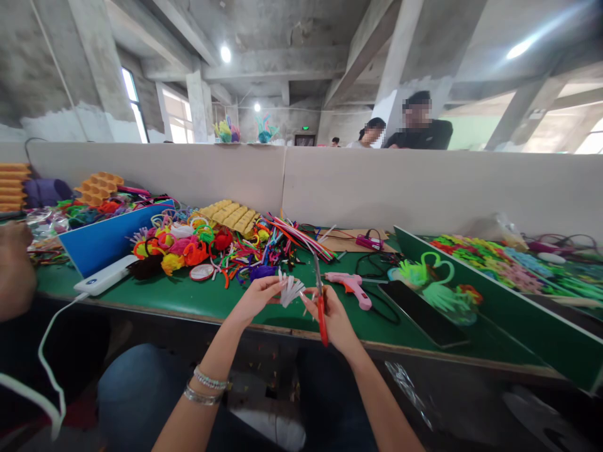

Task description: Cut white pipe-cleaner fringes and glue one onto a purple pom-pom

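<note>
Scissors [321, 304], one; pink glue gun [351, 284], one; blue board [113, 235], one

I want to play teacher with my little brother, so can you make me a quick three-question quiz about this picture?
1. Which hand holds the red-handled scissors?
2. True or false: the pink glue gun lies on the green table.
3. What colour are the thin pieces pinched in the left hand? A) orange B) white C) blue

Key: 1. The right hand. 2. True. 3. B.
</note>
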Demonstrator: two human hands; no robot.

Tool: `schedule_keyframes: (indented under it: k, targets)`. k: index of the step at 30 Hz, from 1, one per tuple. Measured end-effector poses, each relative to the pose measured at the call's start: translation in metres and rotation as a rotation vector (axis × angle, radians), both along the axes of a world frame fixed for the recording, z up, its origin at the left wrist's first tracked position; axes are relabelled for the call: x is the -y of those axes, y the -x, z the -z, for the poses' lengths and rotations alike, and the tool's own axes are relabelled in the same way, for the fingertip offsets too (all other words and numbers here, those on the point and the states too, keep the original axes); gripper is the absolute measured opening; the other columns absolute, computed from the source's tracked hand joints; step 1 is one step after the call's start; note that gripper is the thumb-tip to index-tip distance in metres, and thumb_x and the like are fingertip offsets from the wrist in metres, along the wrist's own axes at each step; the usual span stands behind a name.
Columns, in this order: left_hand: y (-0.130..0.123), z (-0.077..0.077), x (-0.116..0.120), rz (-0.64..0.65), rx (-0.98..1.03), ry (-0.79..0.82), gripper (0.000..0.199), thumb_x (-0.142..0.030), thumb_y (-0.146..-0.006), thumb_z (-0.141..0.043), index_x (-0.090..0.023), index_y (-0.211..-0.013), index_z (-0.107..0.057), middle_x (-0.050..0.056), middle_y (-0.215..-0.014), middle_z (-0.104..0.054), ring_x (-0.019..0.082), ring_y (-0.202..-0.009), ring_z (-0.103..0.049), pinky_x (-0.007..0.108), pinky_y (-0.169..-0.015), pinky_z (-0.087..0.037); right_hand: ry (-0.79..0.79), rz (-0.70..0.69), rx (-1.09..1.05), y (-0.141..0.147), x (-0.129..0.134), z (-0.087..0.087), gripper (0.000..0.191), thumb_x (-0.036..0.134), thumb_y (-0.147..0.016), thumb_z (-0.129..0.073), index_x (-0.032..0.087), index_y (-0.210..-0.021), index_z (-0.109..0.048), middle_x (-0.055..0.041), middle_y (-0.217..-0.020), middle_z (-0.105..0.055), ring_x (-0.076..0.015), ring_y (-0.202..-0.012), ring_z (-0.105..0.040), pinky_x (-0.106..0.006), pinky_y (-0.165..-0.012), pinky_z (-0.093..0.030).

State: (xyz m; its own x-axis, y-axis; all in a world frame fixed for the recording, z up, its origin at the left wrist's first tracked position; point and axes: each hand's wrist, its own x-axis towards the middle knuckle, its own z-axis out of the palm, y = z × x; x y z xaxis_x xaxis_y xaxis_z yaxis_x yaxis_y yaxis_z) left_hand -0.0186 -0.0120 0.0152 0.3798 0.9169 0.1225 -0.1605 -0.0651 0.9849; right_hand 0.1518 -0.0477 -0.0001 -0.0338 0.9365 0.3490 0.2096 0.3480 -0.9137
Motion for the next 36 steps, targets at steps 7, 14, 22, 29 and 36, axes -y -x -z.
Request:
schedule_keyframes:
  k: [7,14,22,29,36]
  targets:
    - [-0.003,0.005,-0.002,0.016,-0.061,-0.128,0.035,-0.037,-0.069,-0.057,-0.015,-0.094,-0.065,0.006,-0.094,-0.066,0.018,-0.082,-0.059,0.025,-0.069,-0.045,-0.061,0.008,-0.073,-0.001,-0.006,0.01,0.026,0.036,-0.069,-0.058,0.02,-0.085,-0.044,0.0042,-0.066,-0.048,-0.0097,-0.058,-0.05,-0.023,-0.054,-0.042]
    - [-0.003,0.003,0.001,0.08,-0.007,-0.009,0.034,-0.038,-0.071,-0.054,-0.016,-0.095,-0.064,0.006,-0.096,-0.065,0.017,-0.082,-0.058,0.022,-0.062,-0.047,-0.071,0.081,-0.055,-0.002,-0.008,0.009,0.028,0.031,-0.064,-0.061,0.02,-0.081,-0.041,0.0057,-0.065,-0.043,-0.0073,-0.054,-0.042,-0.022,-0.051,-0.039]
    - [-0.005,0.003,0.0,0.005,-0.114,-0.15,0.03,-0.035,-0.066,-0.06,-0.013,-0.086,-0.066,0.005,-0.079,-0.067,0.015,-0.065,-0.059,0.023,-0.057,-0.049,-0.056,0.091,-0.013,-0.001,-0.006,0.006,0.026,0.032,-0.066,-0.058,0.021,-0.082,-0.04,0.0058,-0.062,-0.042,-0.008,-0.052,-0.041,-0.022,-0.05,-0.039]
    - [-0.004,0.008,-0.006,-0.163,-0.032,-0.15,0.027,-0.033,-0.062,-0.064,-0.013,-0.08,-0.064,0.003,-0.074,-0.067,0.015,-0.065,-0.061,0.024,-0.058,-0.05,-0.106,0.195,0.178,-0.008,-0.003,0.001,0.034,0.04,-0.068,-0.054,0.019,-0.092,-0.042,0.001,-0.071,-0.051,-0.0103,-0.054,-0.046,-0.025,-0.052,-0.041]
    - [-0.001,0.008,-0.01,-0.276,0.096,-0.11,0.03,-0.033,-0.058,-0.067,-0.012,-0.078,-0.062,0.001,-0.066,-0.066,0.014,-0.062,-0.061,0.027,-0.061,-0.053,-0.153,0.344,0.613,-0.008,0.002,0.004,0.035,0.042,-0.069,-0.051,0.021,-0.096,-0.044,-0.0038,-0.085,-0.057,-0.0165,-0.069,-0.055,-0.028,-0.057,-0.043]
